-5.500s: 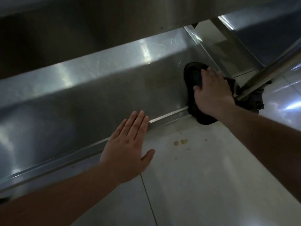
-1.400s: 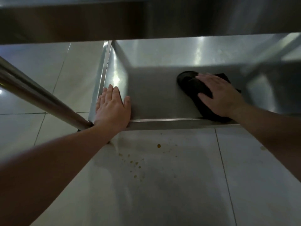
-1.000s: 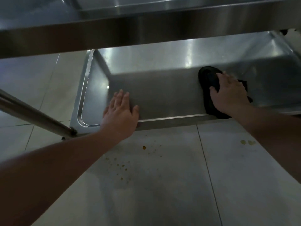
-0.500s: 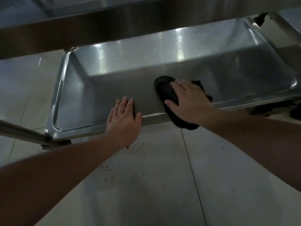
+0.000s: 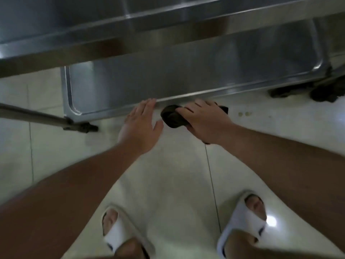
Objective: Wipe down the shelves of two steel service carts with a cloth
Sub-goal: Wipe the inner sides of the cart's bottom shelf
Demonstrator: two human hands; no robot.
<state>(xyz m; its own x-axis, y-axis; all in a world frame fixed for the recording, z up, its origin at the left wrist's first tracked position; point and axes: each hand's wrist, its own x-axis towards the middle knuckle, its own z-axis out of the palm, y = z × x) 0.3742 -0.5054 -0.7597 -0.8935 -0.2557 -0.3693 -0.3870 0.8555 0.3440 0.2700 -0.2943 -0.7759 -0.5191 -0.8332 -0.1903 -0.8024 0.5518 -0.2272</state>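
Observation:
The steel cart's bottom shelf point(image 5: 186, 71) lies low over the floor, its near rim running from left to right. A shelf above point(image 5: 112, 30) hides its far part. My right hand point(image 5: 203, 118) holds the dark cloth point(image 5: 172, 116) bunched under its fingers, just off the near rim and over the floor tiles. My left hand point(image 5: 141, 124) is flat with straight fingers, fingertips touching the shelf's near rim right beside the cloth.
A slanted steel leg point(image 5: 31, 114) ends in a dark caster point(image 5: 80, 127) at the left. Another dark caster point(image 5: 302, 90) sits at the right. Pale floor tiles point(image 5: 168, 174) carry small brown spots point(image 5: 244, 114). My feet in white slides point(image 5: 242, 223) stand below.
My right hand drew the cloth toward me, off the shelf floor to its near rim. My left hand slid back to the rim's edge. The view tilted down, showing my feet.

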